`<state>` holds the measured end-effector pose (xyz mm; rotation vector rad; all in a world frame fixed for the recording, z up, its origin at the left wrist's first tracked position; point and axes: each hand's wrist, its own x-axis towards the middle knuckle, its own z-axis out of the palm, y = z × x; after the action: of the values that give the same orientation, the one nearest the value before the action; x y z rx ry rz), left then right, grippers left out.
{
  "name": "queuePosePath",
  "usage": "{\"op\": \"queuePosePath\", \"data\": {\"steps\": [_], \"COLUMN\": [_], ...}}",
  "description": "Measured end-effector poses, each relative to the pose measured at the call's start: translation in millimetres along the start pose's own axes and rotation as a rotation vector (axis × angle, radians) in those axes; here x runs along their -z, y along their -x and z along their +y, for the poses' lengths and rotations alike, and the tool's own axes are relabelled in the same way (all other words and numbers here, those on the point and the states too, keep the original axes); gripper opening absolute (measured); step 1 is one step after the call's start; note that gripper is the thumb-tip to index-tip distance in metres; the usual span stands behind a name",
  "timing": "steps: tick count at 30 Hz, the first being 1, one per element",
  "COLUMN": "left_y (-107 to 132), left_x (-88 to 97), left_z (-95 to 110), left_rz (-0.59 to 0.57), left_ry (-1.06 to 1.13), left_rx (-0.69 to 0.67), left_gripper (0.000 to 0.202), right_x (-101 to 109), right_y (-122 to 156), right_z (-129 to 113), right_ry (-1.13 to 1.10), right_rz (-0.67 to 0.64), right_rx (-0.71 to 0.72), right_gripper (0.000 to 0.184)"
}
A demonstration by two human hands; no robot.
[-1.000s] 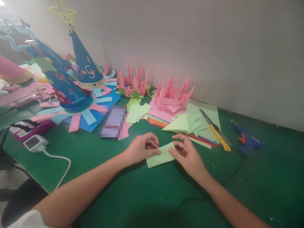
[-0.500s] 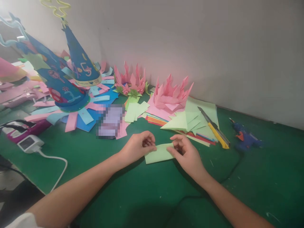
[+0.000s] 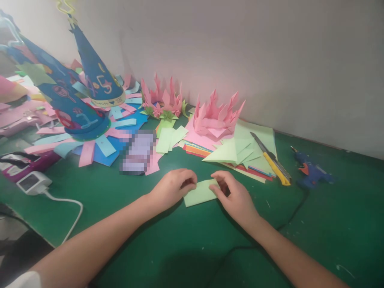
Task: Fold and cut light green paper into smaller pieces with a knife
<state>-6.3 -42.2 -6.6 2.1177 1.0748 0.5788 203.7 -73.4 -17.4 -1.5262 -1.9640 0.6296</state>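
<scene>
A small light green paper (image 3: 200, 195), which looks folded, lies between my hands just over the green table (image 3: 168, 244). My left hand (image 3: 175, 187) is closed on its left end, thumb and fingers pinching the upper edge. The right end is pinched by my right hand (image 3: 235, 194), with the thumb on the near face and the index finger curled at the top corner. Beyond the hands are loose light green paper pieces (image 3: 169, 139) and a stack of coloured paper (image 3: 220, 154).
Two pink paper crowns (image 3: 217, 114) stand near the wall. A yellow utility knife (image 3: 274, 164) rests on the paper, and a blue glue gun (image 3: 313, 174) lies right of it. At left are blue cone hats (image 3: 97, 76), a blurred phone-like object (image 3: 138, 153) and a charger (image 3: 33, 182) with a cable.
The view has shifted slightly. My right hand's fingers have drawn in closer on the paper's top corner; the left hand keeps its pinch.
</scene>
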Motion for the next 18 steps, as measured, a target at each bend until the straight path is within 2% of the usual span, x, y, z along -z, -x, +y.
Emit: {"op": "queuePosePath", "data": {"steps": [3,6,14,18], "left_y": [0.9,2.6,5.7,5.2], "left_x": [-1.6,-4.2,-6.8,-4.6], "left_z": [1.7,1.3,0.2,-1.7], "left_rz": [-0.006,-0.014,-0.045,-0.065], "left_ry": [-0.094,-0.174,-0.363,-0.361], "left_rx": [-0.076,-0.129,-0.187,-0.191], "left_gripper": [0.017,0.023,0.026,0.027], "right_x": [0.6,0.0,-3.8,-4.0], "right_y": [-0.8,-1.1,2.4,3.0], "right_z": [-0.5,-0.2,6.8,7.3], "right_ry": [0.043,0.056,0.143,0.164], "right_rz": [-0.006,0.000,0.032,0.038], "right_rx": [0.124,0.209,0.235,0.245], "right_gripper": [0.011,0.019,0.023,0.023]}}
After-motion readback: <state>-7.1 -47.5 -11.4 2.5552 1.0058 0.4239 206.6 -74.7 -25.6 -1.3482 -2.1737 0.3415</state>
